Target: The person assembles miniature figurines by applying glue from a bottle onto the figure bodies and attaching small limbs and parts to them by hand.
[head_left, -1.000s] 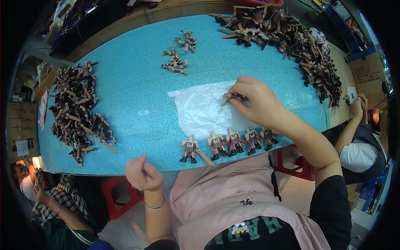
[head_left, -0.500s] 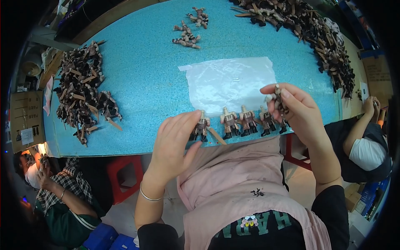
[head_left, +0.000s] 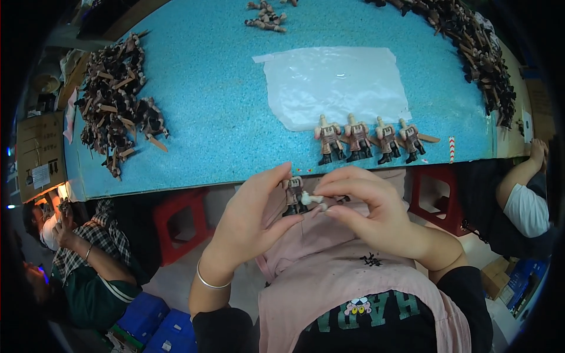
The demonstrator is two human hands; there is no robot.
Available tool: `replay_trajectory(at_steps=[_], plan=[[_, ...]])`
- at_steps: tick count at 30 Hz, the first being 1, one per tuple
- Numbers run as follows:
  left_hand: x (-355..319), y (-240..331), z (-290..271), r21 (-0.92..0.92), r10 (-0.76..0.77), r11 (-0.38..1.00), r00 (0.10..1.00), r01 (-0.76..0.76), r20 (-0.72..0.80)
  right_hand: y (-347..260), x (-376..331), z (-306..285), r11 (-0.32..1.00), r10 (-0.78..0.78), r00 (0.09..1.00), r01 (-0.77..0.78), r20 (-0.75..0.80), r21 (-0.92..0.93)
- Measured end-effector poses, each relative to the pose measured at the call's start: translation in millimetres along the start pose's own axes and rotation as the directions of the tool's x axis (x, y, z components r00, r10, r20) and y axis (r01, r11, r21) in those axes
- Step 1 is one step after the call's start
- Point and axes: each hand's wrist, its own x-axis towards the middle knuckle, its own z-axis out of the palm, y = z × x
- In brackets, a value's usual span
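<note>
A small toy figure body (head_left: 293,189) with a brown skirt-like part and black boots is pinched upright in my left hand (head_left: 244,209), just off the table's near edge. My right hand (head_left: 376,206) has thumb and fingers closed on a small pale, limb-like toy piece (head_left: 312,199), which meets or overlaps the figure's side. A darker bit shows between those right fingers, too hidden to name. Beyond my hands, several similar headless-looking toy figures (head_left: 357,140) lie in a row near the table's edge, with flat brown pieces between them.
A clear plastic sheet (head_left: 335,82) lies on the blue table (head_left: 206,117). Heaps of toy figures (head_left: 115,100) and of brown and black parts (head_left: 479,62) flank it; a few loose pieces (head_left: 266,22) lie farther off. Co-workers sit at both sides, near red stools (head_left: 182,226).
My left hand has lifted the leftmost figure off the table and brought it toward me. My right hand has come left and down to meet it. The view has shifted.
</note>
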Motion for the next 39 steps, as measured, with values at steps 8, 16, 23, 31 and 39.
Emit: replay_trajectory(at_steps=[8,16,23,31,39], plan=[[7.8,1.8,3.0,0.066,0.02,0.998,1.0,-0.021,0.015,10.8,6.2,20.3,0.982,-0.107,0.994,0.101,-0.025,-0.16],[10.6,5.8,2.4,0.131,0.073,0.989,0.997,-0.076,0.023,11.4,5.8,22.9,0.989,-0.058,0.996,0.049,-0.064,-0.138],[12.2,2.4,0.9,0.025,0.034,0.999,0.999,-0.035,0.031,13.7,3.8,25.2,0.996,-0.021,0.992,0.01,-0.123,-0.089],[14.0,-4.6,2.3,0.015,0.026,1.0,0.999,-0.025,-0.024,14.8,4.2,26.7,0.998,0.018,0.991,-0.026,-0.129,-0.059],[5.7,-7.9,8.0,-0.008,0.025,1.0,0.996,-0.026,-0.09,18.4,3.9,22.5,0.996,-0.049,0.996,0.043,-0.071,-0.084]])
